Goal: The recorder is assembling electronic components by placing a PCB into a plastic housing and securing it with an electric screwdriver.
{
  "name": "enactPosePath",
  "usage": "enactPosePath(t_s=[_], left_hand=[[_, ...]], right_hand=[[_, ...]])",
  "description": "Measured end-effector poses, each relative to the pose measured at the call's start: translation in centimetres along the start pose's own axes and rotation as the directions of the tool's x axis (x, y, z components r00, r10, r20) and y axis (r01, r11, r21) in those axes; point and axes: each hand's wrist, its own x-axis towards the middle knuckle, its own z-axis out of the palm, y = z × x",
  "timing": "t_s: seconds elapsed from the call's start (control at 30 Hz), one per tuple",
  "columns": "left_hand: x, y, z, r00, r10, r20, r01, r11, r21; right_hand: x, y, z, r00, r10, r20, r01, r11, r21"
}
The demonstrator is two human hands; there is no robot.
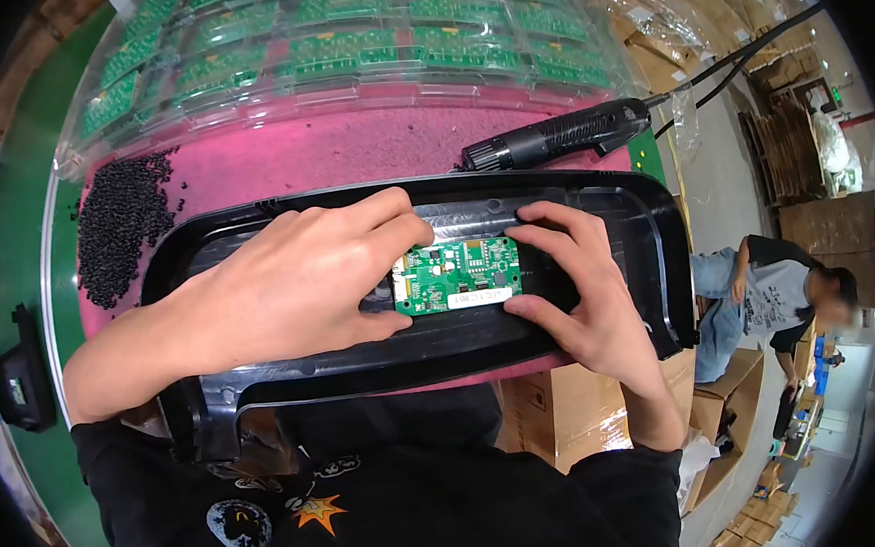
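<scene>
A green circuit board (462,267) with a white label strip along its near edge lies over the middle of a black plastic housing (673,269). My left hand (317,271) pinches the board's left end between thumb and fingers, beside a white connector. At the opposite end, the thumb and fingers of my right hand (594,294) close on the right-hand corners. The housing is a long shallow shell, its open side up. Whether the board rests on the housing floor or hovers just above it, I cannot tell.
Beyond the housing, a black electric screwdriver (559,136) lies on a pink mat (350,148), its cable running off to the upper right. Small black screws (119,228) are heaped at left. Clear plastic trays (344,49) hold several green boards. Cardboard boxes (566,411) and a seated person (769,293) are at right.
</scene>
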Motion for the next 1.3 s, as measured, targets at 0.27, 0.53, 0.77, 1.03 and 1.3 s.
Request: enactPosePath(t_s=[0.27, 0.53, 0.77, 1.03, 1.3], left_hand=[[-0.1, 0.1, -0.1, 0.997, -0.061, 0.048, 0.06, 0.998, 0.028], [-0.2, 0.1, -0.1, 0.996, -0.008, 0.085, 0.005, 1.0, 0.031], [-1.6, 0.5, -1.0, 1.0, 0.016, 0.006, -0.016, 0.997, 0.079], [-7.1, -3.7, -7.4, 0.9, -0.098, -0.424, 0.304, 0.839, 0.451], [-9.6, -7.9, -6.7, 0.928, -0.314, -0.199, 0.358, 0.901, 0.247]], right_hand=[[0.1, -0.2, 0.6, 1.0, 0.014, -0.004, -0.015, 0.998, -0.055], [0.0, -0.5, 0.5, 1.0, 0.016, -0.026, -0.019, 0.994, -0.107], [0.0, -1.1, -1.1, 0.986, 0.135, -0.099, -0.112, 0.971, 0.209], [0.7, 5.4, -8.1, 0.92, 0.174, -0.351, -0.32, 0.85, -0.419], [5.6, 7.4, -8.7, 0.883, 0.447, -0.145, -0.398, 0.875, 0.275]])
